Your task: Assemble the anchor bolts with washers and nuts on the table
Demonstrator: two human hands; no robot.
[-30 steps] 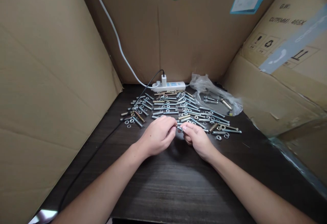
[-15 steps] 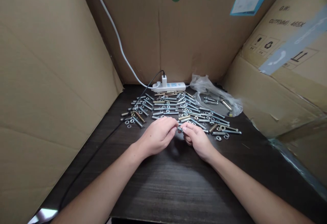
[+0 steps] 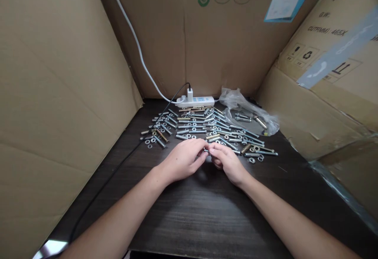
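In the head view, both my hands meet over the near edge of the laid-out hardware. A silvery metal bolt [image 3: 206, 150] is between them, mostly covered by my fingers. My left hand [image 3: 189, 156] pinches its left end between thumb and fingers. From the other side my right hand [image 3: 226, 158] closes on it, with fingers curled. Just beyond my fingers lie rows of loose bolts [image 3: 226, 144], brass-coloured sleeves [image 3: 213, 136] and several washers. To the right of my right hand sit a nut [image 3: 251, 160] and a ring washer [image 3: 260, 158].
A white power strip [image 3: 195, 101] with a plugged-in charger stands at the back. Beside it, a clear plastic bag [image 3: 248, 109] holds more bolts. A black cable [image 3: 118, 166] crosses the dark table [image 3: 195, 219] at left. Cardboard walls [image 3: 73, 93] enclose three sides.
My left fingers and thumb have shifted slightly around the bolt, and less of it shows. The whole view has tilted a little; the laid-out hardware stays put.
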